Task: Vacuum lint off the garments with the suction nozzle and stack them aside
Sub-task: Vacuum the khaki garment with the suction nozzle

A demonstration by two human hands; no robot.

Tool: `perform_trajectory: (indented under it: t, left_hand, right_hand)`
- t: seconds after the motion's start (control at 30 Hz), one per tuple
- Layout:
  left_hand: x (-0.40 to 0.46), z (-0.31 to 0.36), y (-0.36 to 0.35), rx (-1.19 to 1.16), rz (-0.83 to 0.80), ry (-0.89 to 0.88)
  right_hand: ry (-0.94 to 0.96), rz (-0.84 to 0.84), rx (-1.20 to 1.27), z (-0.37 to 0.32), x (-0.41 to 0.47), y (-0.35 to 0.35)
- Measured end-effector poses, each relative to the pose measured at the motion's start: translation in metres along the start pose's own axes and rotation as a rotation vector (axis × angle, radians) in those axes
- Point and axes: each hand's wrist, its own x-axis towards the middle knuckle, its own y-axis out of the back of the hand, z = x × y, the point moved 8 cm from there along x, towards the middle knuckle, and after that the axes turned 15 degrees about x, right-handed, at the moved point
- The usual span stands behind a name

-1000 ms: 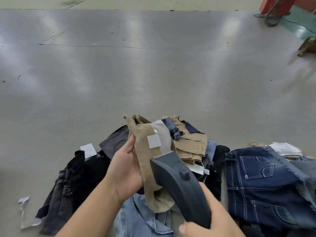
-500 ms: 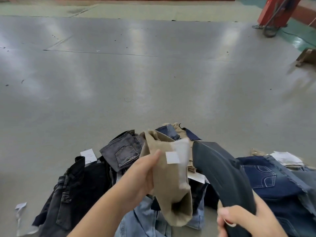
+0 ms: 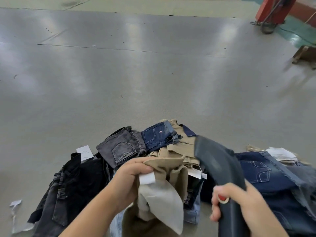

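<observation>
Khaki garment (image 3: 172,170) hangs limp above the pile, left hand (image 3: 130,182) pinching its top edge; light, floppy cloth, best held there; right hand (image 3: 239,200) wraps the rigid suction nozzle (image 3: 217,161), clear of it.

You're on a garment workshop floor: bare concrete floor (image 3: 119,74), heaped jeans (image 3: 266,178), red machine base (image 3: 273,9).

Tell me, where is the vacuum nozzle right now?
In the head view, the dark suction nozzle is at lower right, gripped by the right hand, raised over the dark blue jeans beside the khaki garment.
</observation>
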Motion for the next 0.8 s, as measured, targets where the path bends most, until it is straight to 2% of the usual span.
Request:
perform_trajectory:
  t: [0.07, 0.13, 0.2, 0.23, 0.27, 0.3, 0.33, 0.37, 0.4, 0.43, 0.47, 0.5, 0.53, 0.57, 0.63, 0.7, 0.73, 0.77, 0.8]
  left_hand:
    - [0.002, 0.010, -0.002, 0.016, -0.039, -0.005]
    - [0.009, 0.032, -0.012, 0.248, -0.162, -0.034]
    - [0.024, 0.048, -0.022, 0.805, -0.244, -0.074]
    - [0.036, 0.056, -0.022, 1.122, -0.214, -0.121]
    - [0.048, 0.067, -0.022, 1.448, -0.120, -0.210]
    - [0.055, 0.085, -0.024, 1.731, 0.067, -0.386]
    - [0.053, 0.103, -0.028, 1.880, 0.292, -0.625]
    - [0.048, 0.113, -0.030, 1.907, 0.460, -0.815]
    - [0.042, 0.115, -0.027, 1.835, 0.590, -0.984]
    - [0.040, 0.110, -0.017, 1.706, 0.695, -1.066]
    - [0.045, 0.097, -0.003, 1.576, 0.772, -1.038]
    - [0.055, 0.077, 0.010, 1.456, 0.816, -0.917]
    - [0.068, 0.047, 0.019, 1.377, 0.835, -0.735]
    - [0.084, 0.009, 0.022, 1.358, 0.784, -0.523]
    - [0.110, -0.079, 0.014, 1.365, 0.513, -0.181]
    - [0.118, -0.158, -0.007, 1.375, 0.158, -0.065]
    - [0.114, -0.182, -0.007, 1.380, 0.107, -0.034]
    - [0.108, -0.194, 0.001, 1.347, 0.182, -0.010]
    - [0.100, -0.199, 0.019, 1.260, 0.368, 0.069]
  right_hand:
    - [0.058, 0.050, 0.090, -0.009, 0.001, 0.011]
    - [0.080, 0.052, 0.106, -0.015, 0.000, 0.014]
    - [0.104, 0.067, -0.003, -0.019, -0.002, 0.017]
    - [0.111, 0.051, -0.048, -0.019, -0.002, 0.015]
    - [0.114, 0.039, -0.074, -0.019, 0.000, 0.015]
    - [0.106, 0.031, -0.082, -0.016, 0.003, 0.015]
    - [0.095, 0.036, -0.079, -0.013, 0.005, 0.016]
    - [0.081, 0.054, -0.068, -0.010, 0.006, 0.018]
    - [0.077, 0.080, -0.050, -0.008, 0.007, 0.020]
    - [0.078, 0.084, -0.031, -0.008, 0.008, 0.021]
    - [0.086, 0.068, -0.022, -0.009, 0.007, 0.019]
    - [0.097, 0.055, -0.019, -0.010, 0.007, 0.017]
    - [0.113, 0.065, -0.017, -0.011, 0.007, 0.018]
    - [0.128, 0.092, -0.003, -0.012, 0.008, 0.021]
    - [0.148, 0.131, 0.001, -0.013, 0.011, 0.024]
    - [0.147, 0.145, -0.010, -0.014, 0.013, 0.024]
    - [0.140, 0.146, -0.004, -0.013, 0.014, 0.025]
    - [0.132, 0.147, -0.001, -0.013, 0.014, 0.027]
    - [0.121, 0.153, -0.006, -0.011, 0.013, 0.030]
